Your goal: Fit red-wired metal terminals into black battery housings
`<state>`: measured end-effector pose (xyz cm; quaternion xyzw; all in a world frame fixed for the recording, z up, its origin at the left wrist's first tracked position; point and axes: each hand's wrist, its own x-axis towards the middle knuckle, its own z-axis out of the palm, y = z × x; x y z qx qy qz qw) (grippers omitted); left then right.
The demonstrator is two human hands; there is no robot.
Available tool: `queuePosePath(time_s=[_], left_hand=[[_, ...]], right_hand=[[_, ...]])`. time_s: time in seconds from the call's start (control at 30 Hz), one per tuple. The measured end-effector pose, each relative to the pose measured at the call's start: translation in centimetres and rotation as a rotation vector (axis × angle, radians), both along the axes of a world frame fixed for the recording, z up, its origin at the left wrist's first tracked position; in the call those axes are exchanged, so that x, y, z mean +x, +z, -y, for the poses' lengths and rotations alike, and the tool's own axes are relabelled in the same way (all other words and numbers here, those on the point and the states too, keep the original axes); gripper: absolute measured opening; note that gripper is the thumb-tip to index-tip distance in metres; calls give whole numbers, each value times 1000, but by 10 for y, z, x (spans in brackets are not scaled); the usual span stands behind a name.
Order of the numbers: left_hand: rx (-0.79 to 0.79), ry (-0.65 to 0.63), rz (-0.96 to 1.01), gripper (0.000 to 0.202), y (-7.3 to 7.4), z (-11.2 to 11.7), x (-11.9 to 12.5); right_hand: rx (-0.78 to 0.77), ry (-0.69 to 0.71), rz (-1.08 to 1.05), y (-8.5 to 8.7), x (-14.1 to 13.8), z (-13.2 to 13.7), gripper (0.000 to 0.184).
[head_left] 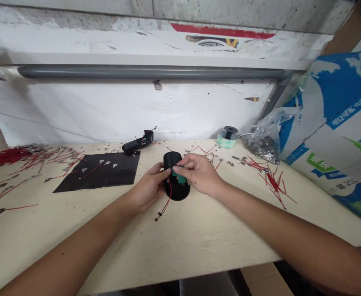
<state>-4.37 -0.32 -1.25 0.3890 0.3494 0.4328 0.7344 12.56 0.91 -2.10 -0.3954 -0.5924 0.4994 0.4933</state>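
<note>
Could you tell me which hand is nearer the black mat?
Left: the left hand is just right of the mat; the right hand is farther right, across the black housing.

A square black mat [97, 172] lies on the pale wooden bench [199, 242], small metal terminals scattered over it. Behind it rests a black casing [138, 142] with red wires. Loose red wires [10, 158] spread left and right. A tape roll [227, 137] stands near a clear bag of metal parts [262, 142], below a grey pipe [149, 73]; a blue-printed sack [331, 119] leans rightmost.
</note>
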Motion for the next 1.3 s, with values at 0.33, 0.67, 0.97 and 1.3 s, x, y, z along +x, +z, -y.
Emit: queuePosePath(time_s=[0.33, 0.67, 0.97, 1.3], left_hand=[[27, 9, -35, 28, -3, 0, 2], [-12, -10, 0, 25, 1, 0, 1], [-153, -122, 129, 32, 5, -4, -8], [-125, -215, 95, 38, 6, -4, -14]], right_hand=[[14, -56, 112, -1, -2, 1, 25], [-52, -88, -23, 2, -4, 2, 28], [49, -167, -159, -1, -1, -4, 28], [94, -228, -165, -8, 4, -11, 27]])
